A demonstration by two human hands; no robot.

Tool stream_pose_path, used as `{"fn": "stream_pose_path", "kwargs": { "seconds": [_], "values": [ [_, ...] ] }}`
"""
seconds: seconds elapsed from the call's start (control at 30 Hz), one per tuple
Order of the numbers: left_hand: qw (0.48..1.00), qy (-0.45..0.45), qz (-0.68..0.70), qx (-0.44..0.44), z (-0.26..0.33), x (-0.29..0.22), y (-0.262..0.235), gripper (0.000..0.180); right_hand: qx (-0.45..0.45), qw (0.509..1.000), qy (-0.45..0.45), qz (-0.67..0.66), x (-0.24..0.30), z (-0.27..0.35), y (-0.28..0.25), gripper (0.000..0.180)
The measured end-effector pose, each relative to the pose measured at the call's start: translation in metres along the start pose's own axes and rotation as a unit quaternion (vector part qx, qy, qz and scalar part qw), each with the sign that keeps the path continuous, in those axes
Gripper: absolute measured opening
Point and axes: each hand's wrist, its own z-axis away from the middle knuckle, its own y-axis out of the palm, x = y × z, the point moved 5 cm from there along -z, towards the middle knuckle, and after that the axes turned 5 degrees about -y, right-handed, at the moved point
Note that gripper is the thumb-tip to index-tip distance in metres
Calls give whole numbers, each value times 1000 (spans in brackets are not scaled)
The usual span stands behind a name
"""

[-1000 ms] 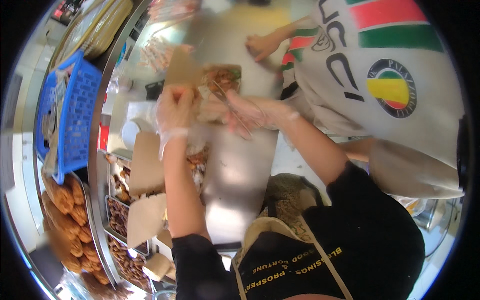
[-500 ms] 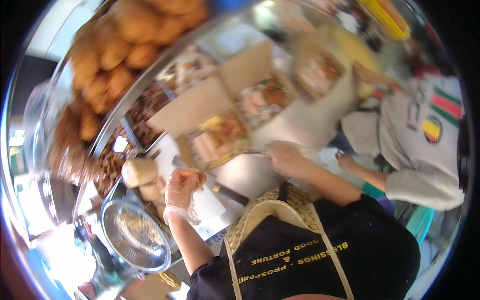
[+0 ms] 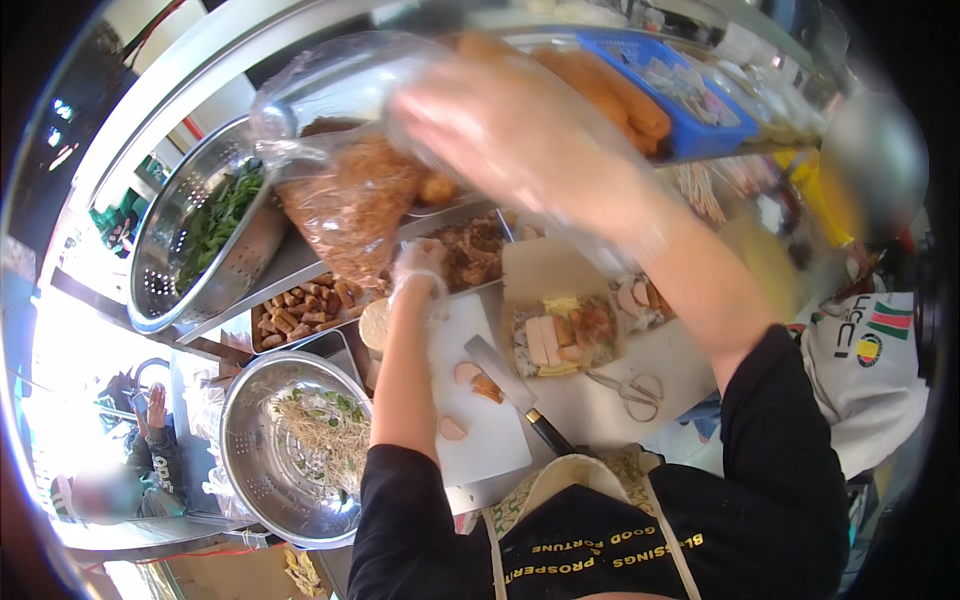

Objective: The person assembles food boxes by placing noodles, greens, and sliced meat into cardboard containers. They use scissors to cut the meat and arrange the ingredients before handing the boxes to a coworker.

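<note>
Up from the tabletop [image 3: 580, 412], where we saw it half a second ago, the right hand [image 3: 490, 125] has moved to the plastic bag [image 3: 355, 195], and the left hand [image 3: 420, 268] has gone from beside the cutting board [image 3: 480, 450] to its far edge. This bag, filled with brown crumbs, stands beyond the far left corner of the board. The right hand is blurred over its upper part, so we cannot tell if the fingers pinch the plastic. The left hand is just beside the bag's lower end and near brown meat pieces [image 3: 475, 250]; its fingertips are not clear, and we cannot tell its grip. Left of the bag, a colander [image 3: 150, 300] contains green leaves [image 3: 222, 215]. Nearer, brown roll pieces [image 3: 312, 302] fill a metal tray [image 3: 253, 328], and a steel bowl [image 3: 255, 460] holds pale sprouts [image 3: 325, 435] with some leaves. Across the board's right edge lies a knife [image 3: 500, 372]. To its right, an open cardboard box [image 3: 537, 268] holds pink slices [image 3: 543, 341] and yellow strips. Scissors [image 3: 618, 386] rest near the tabletop's front edge.
</note>
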Motion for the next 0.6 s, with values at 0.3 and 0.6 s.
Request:
{"fn": "stream_pose_path", "kwargs": {
  "seconds": [0.3, 0.6],
  "values": [
    [912, 149, 333, 185, 181, -72, -77, 72, 377, 905, 94, -175, -45, -115, 193, 91],
    [825, 162, 456, 290, 172, -87, -101, 108, 417, 792, 186, -407, -49, -63, 178, 66]
  ]
}}
